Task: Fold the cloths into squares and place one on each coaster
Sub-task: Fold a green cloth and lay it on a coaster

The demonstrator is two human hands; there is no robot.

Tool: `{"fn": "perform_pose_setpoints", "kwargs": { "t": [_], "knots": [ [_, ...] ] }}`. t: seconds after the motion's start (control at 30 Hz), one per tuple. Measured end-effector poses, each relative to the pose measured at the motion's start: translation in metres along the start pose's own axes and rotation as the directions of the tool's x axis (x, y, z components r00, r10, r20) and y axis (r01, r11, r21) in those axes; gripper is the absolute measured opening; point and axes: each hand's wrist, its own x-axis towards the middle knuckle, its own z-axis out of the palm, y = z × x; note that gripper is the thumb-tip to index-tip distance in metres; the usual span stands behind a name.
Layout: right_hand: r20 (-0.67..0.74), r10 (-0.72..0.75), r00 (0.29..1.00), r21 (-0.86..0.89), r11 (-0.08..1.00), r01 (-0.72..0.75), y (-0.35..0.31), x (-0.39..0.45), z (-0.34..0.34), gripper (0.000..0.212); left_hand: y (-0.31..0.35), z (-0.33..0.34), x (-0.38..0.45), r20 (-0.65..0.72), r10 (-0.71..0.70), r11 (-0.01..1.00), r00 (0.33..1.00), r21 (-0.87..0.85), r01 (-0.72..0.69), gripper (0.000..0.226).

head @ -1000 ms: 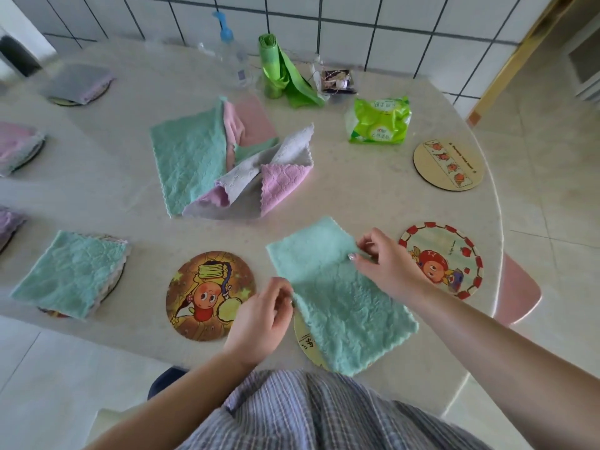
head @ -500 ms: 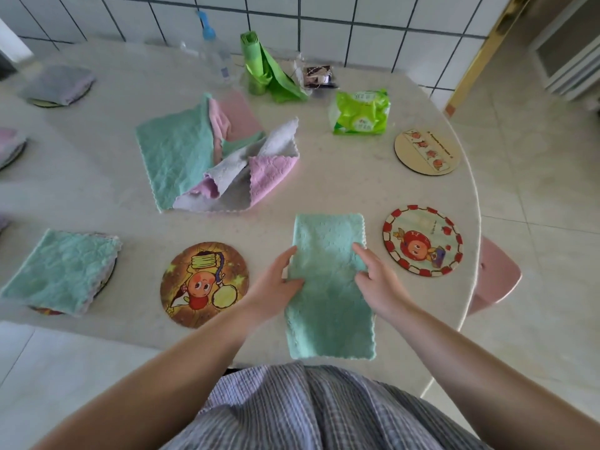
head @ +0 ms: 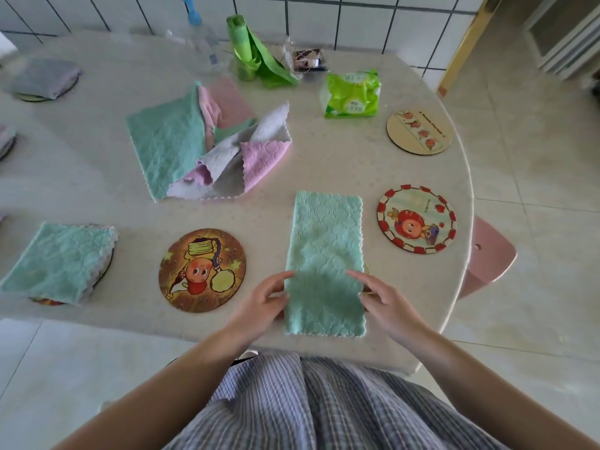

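Head view, only one given.

Progress: roughly mid-task, judging by layout. Done: a folded green cloth (head: 60, 261) sits on a coaster at the surface's left part near the front edge; a folded grey cloth (head: 45, 77) covers a coaster (head: 31, 97) at the far left. Two more bundles show at the left edge, cut off by the frame, can't tell much. Left to do: cartoon coaster (head: 202, 269) near the front edge is bare, so are the apple-face coaster (head: 416, 219) by the right edge and the tan coaster (head: 418, 132) farther back on the right. A pile of unfolded cloths (head: 207, 141), green/pink/grey, lies mid-surface.

In hand: green strip cloth (head: 325, 263), folded once into a long rectangle, not yet square. It lies flat at the front edge btwn the cartoon and apple-face coasters. A coaster rim (head: 367, 271) peeks out under its right side. Long axis runs front edge to back; near short end at the front edge, far end points toward the pile.

Left hand (head: 259, 303): fingers loosely bent, tips touching the strip's left edge, no clear pinch. Right hand (head: 386, 300): same, on the right edge.

Next, prob: fold near end over far end to get a square.
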Motion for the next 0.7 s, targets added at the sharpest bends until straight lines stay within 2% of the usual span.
{"fn": "perform_pose_setpoints", "kwargs": {
  "t": [0.1, 0.23, 0.3, 0.4, 0.5, 0.6, 0.7],
  "knots": [
    [-0.012, 0.021, 1.000, 0.043, 0.999, -0.020, 0.002, 0.000, 0.006, 0.041, 0.002, 0.006, -0.002, -0.018, -0.018, 1.000, 1.000, -0.008, 0.018, 0.035],
    [-0.001, 0.187, 0.982, 0.287, 0.941, -0.179, 0.007, -0.005, 0.012, 0.042, -0.002, 0.003, -0.001, -0.067, -0.054, 0.998, 0.996, 0.019, 0.056, 0.039],
    [0.039, 0.216, 0.976, 0.319, 0.923, -0.217, 0.013, -0.011, 0.015, 0.044, -0.005, 0.001, -0.004, -0.062, -0.051, 0.998, 0.997, 0.043, 0.053, 0.038],
    [0.040, 0.164, 0.986, 0.255, 0.952, -0.169, 0.023, -0.019, 0.020, 0.046, -0.014, -0.002, -0.011, -0.068, -0.077, 0.997, 0.995, 0.011, 0.078, 0.032],
    [0.014, 0.121, 0.993, 0.225, 0.967, -0.121, 0.024, -0.020, 0.022, 0.045, -0.017, -0.003, -0.013, -0.083, -0.037, 0.999, 0.996, 0.036, 0.040, 0.028],
    [-0.073, 0.055, 0.996, 0.220, 0.975, -0.038, 0.018, -0.019, 0.020, 0.035, -0.011, -0.005, -0.009, -0.128, 0.031, 0.979, 0.991, 0.203, -0.004, 0.026],
    [-0.220, -0.033, 0.975, 0.002, 0.999, 0.034, 0.013, -0.014, 0.015, 0.038, -0.007, -0.009, -0.001, -0.148, 0.157, 0.929, 0.976, 0.358, -0.095, 0.014]
  ]
}}
